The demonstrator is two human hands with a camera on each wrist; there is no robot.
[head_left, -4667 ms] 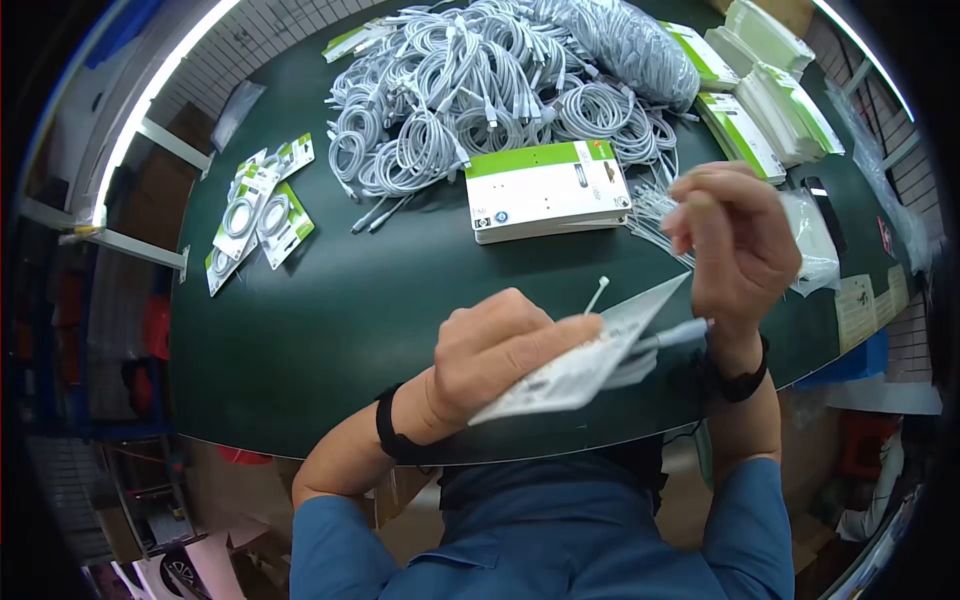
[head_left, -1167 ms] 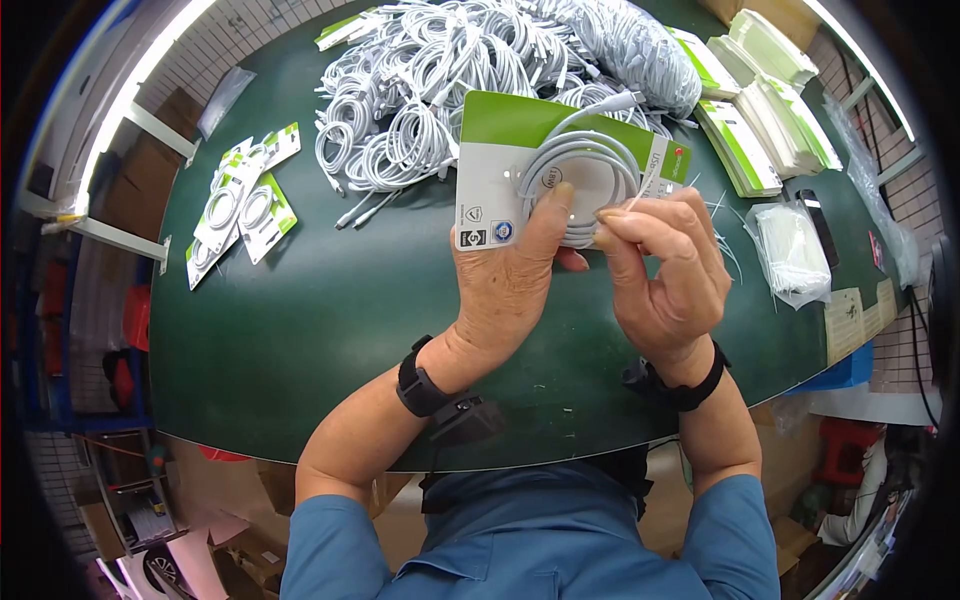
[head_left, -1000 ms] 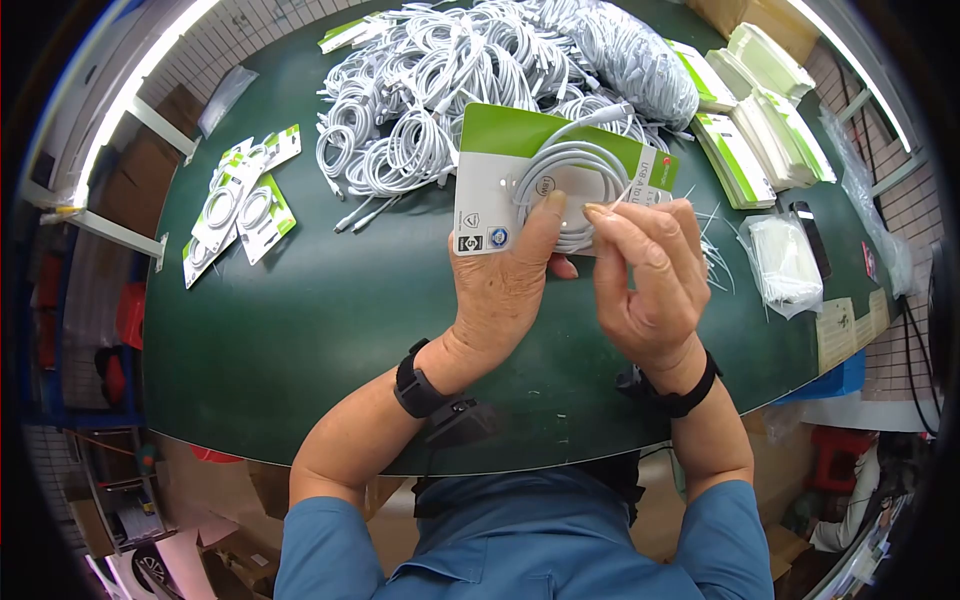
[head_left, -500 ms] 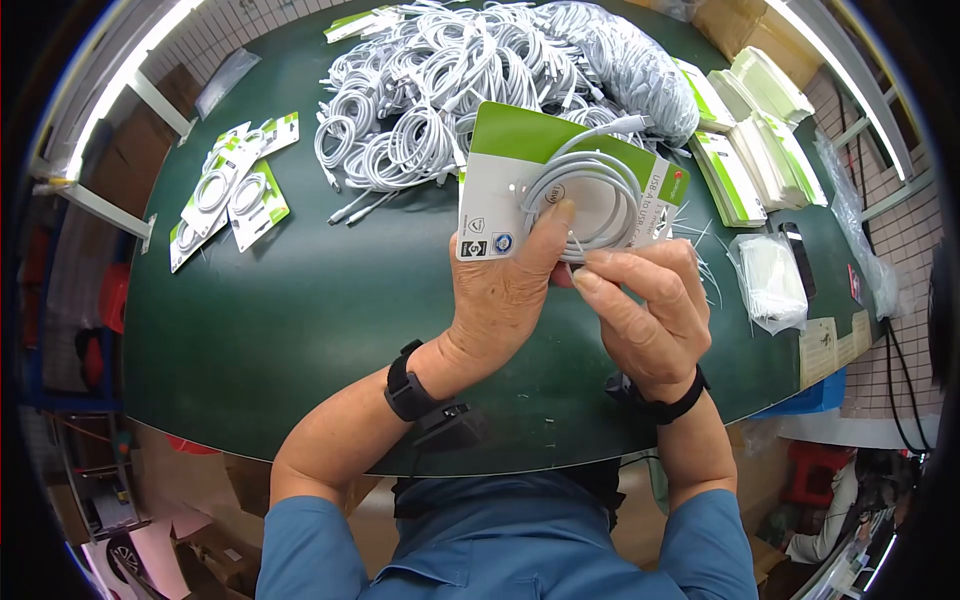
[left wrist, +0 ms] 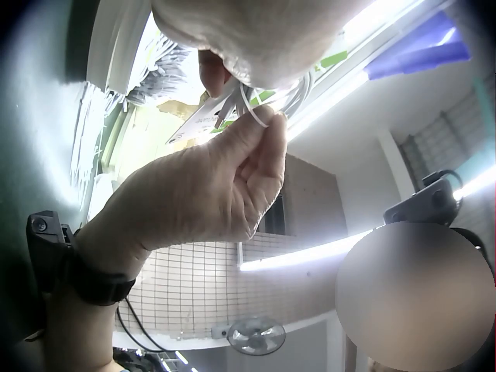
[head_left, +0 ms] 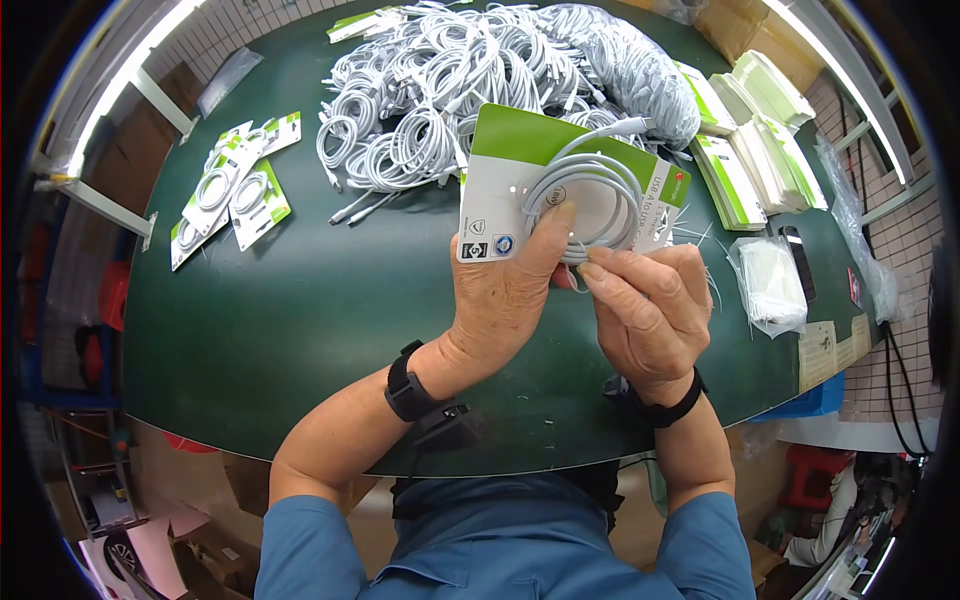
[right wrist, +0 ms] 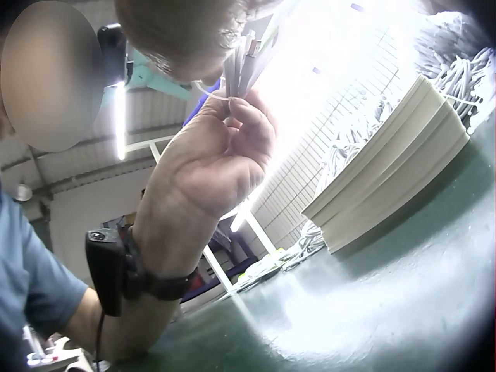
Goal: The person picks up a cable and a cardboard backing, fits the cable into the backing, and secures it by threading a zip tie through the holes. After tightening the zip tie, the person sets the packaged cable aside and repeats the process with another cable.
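My left hand [head_left: 505, 285] grips a green-and-white retail card [head_left: 492, 185], thumb across its front. Against the card lies a coiled light-grey USB cable [head_left: 633, 195], its plug end sticking up over the green band. My right hand [head_left: 655, 310] pinches a thin white cable tie [left wrist: 249, 107] at the coil's lower edge, close to the left thumb. The tie makes a small loop in the left wrist view. Fingers of the left hand behind the card are mostly hidden.
Behind the card is a big heap of coiled cables [head_left: 400, 130]. Finished-looking carded cables [head_left: 215, 190] lie at left. Card stacks [head_left: 775, 160] stand at right, near a bag of ties [head_left: 772, 285] and a black object [head_left: 797, 262]. Another card stack [right wrist: 387, 167] shows in the right wrist view.
The card, first tilted low, has been raised face-up with the coil on its front. The right hand has come to the coil with the tie and lately shifted down to its lower edge.
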